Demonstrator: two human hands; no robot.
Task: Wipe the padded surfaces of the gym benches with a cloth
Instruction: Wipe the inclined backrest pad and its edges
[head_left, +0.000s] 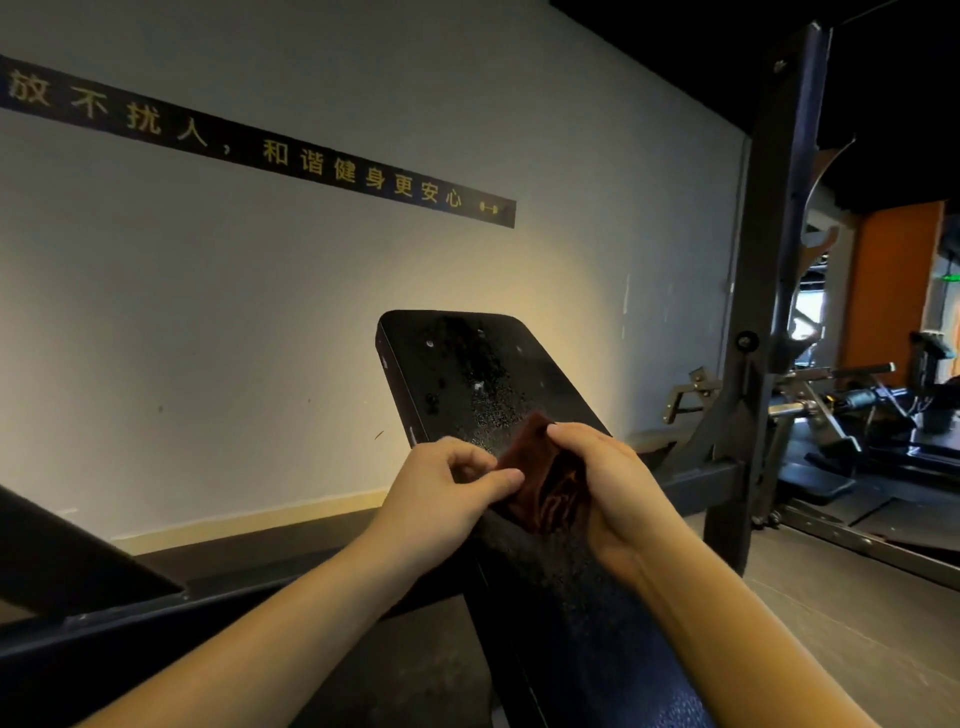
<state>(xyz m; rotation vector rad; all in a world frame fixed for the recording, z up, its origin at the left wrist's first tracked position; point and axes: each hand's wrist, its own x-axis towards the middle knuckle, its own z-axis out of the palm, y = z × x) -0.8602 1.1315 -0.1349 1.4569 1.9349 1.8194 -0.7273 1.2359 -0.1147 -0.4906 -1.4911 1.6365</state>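
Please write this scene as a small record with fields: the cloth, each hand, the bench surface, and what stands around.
cloth: dark red-brown fabric cloth, crumpled, held over the bench
left: left hand pinches the cloth's left edge
right: right hand grips the cloth's right side
bench: black padded bench pad, speckled with droplets
surroundings: black steel rack upright on the right; black wall strip with yellow characters

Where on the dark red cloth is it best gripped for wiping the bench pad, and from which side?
Likely the bunched right part of the cloth, from the right and above: the right hand curls round it there, the left hand only pinches its thin left edge, and the droplet-speckled bench pad lies just beyond.
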